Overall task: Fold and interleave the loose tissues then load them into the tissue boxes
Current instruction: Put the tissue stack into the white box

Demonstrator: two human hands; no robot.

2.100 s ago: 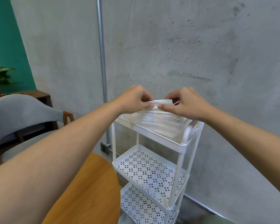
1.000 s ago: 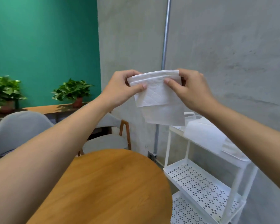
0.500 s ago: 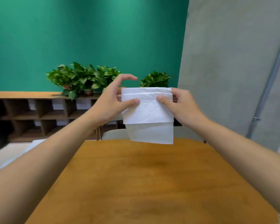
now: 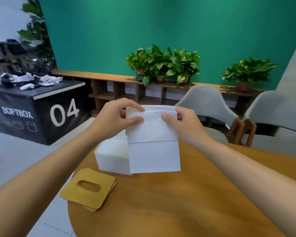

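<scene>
Your left hand (image 4: 114, 118) and right hand (image 4: 183, 124) each pinch a top corner of the folded tissue (image 4: 154, 151), which hangs above the round table (image 4: 178, 211). Keep the top edges level and the tension even. White tissue box (image 4: 111, 154) at its 8 o'clock, slotted lids (image 4: 89, 187) at 7.

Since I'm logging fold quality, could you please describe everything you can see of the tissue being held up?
The tissue is thin white paper with a faint embossed diamond pattern. It is folded, so a shorter front flap overlaps a longer layer behind it. It hangs upright above the wooden table, pinched at its top corners by the left hand and the right hand.
</scene>
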